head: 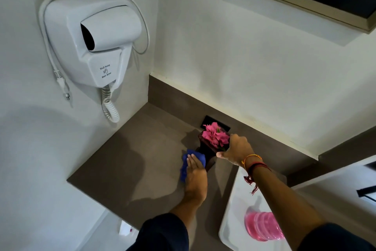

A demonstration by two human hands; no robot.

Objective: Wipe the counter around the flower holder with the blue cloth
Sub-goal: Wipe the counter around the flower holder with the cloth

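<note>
Blue cloth (190, 158) is lying on the brown counter (130, 161) just beside the dark flower holder (204, 148), on its left, and we are pressing it down with our left hand (195, 173), fingers straight and flat on top. Our right hand (236, 147) is gripping the flower holder at its rim beside the pink flowers (215, 135), fingers curled over the edge. On the wall we are reading "Wall hung Hair dryer" on the white hair dryer (91, 37).

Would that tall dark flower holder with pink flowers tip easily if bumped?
Probably tippy: the dark square flower holder looks tall and narrow, with pink flowers on top. The right hand gripping its rim suggests it needs steadying. It looks rigid.
</note>
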